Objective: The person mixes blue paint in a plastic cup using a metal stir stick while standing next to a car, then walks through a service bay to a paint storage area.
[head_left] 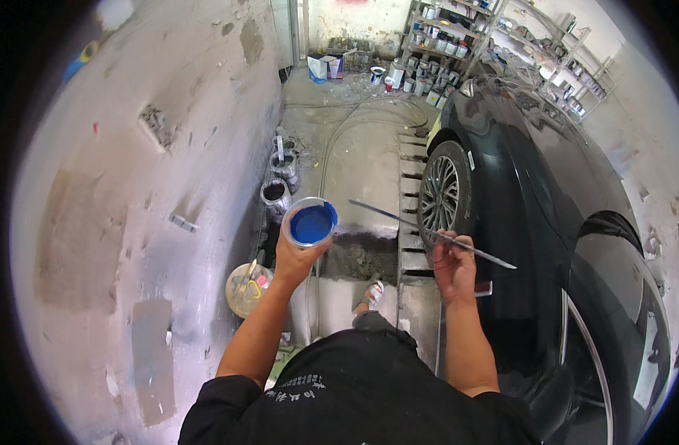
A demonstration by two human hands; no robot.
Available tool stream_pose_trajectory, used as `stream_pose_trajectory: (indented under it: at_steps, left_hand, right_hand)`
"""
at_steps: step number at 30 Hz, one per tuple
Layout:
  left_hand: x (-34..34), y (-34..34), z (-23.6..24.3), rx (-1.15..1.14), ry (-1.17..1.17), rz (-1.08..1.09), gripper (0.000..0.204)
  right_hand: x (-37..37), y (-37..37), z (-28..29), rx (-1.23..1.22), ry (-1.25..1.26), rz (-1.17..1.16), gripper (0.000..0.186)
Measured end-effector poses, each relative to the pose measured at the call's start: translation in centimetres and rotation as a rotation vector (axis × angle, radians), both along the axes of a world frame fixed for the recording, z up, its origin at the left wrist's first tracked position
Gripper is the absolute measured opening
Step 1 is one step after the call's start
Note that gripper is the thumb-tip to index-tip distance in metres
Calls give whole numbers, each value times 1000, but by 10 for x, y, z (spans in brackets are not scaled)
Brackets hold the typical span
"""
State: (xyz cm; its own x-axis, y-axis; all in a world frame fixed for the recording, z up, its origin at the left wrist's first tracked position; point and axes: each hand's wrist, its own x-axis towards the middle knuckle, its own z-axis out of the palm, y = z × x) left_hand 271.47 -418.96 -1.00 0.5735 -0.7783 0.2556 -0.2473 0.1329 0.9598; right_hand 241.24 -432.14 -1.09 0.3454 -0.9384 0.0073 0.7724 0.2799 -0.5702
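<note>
My left hand (298, 256) is wrapped round a clear plastic cup (287, 222) with blue paint (312, 225) in it. Some blue has smeared over the cup's right rim. Between the fingers of my right hand (455, 263) is a long thin stick (488, 255), pinched near its right part. It slants up and to the left, apart from the cup, and its far end looks bluish. Both hands are held out in front of my body above the floor.
On my right stands a dark car (528, 193), its wheel (442, 189) beside a slotted floor grate (411, 182). A pale wall (206, 111) rises on the left. Open cans (275, 194) and a round-topped stand (243, 300) line it. A hose (326, 167) crosses the floor; shelves of cans (443, 41) stand behind.
</note>
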Motion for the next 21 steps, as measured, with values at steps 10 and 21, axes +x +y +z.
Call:
stream_pose_trajectory:
  at_steps: [10,21]
  left_hand:
    - [6,-206,19,39,-29,-51,74]
    - [80,-434,-8,87,37,-167,79]
  right_hand:
    - [47,-233,63,7,-279,65,19]
    - [148,-426,4,129,-120,170,28]
